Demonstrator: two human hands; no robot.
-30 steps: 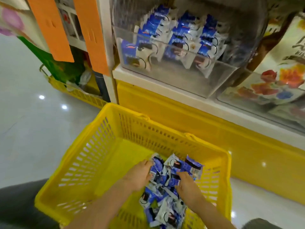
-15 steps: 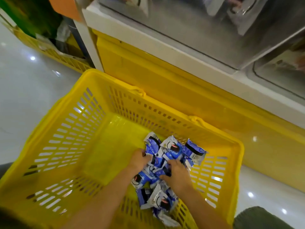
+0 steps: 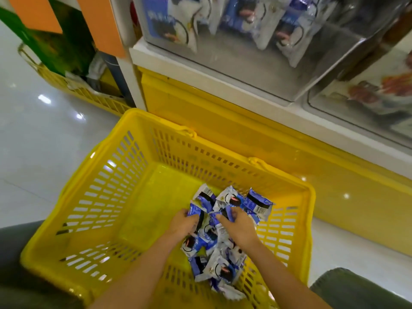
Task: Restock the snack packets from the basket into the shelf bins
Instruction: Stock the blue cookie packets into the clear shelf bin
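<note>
Fingers (image 3: 186,214) of my left hand (image 3: 181,226) and right hand (image 3: 237,229) have bunched together, gripping packets (image 3: 258,204) at the basket's (image 3: 169,152) near right; lift next.

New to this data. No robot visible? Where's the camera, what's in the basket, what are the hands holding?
No machine here: a person works with bare hands. Every picture comes from one wide-angle camera on the person's head, looking forward and down. On the pale glossy floor stands a yellow slotted plastic basket with a pile of blue-and-white snack packets at its right side. The left hand and right hand both reach into the pile, fingers curled round packets. Above, a clear plastic shelf bin already holds similar packets.
</note>
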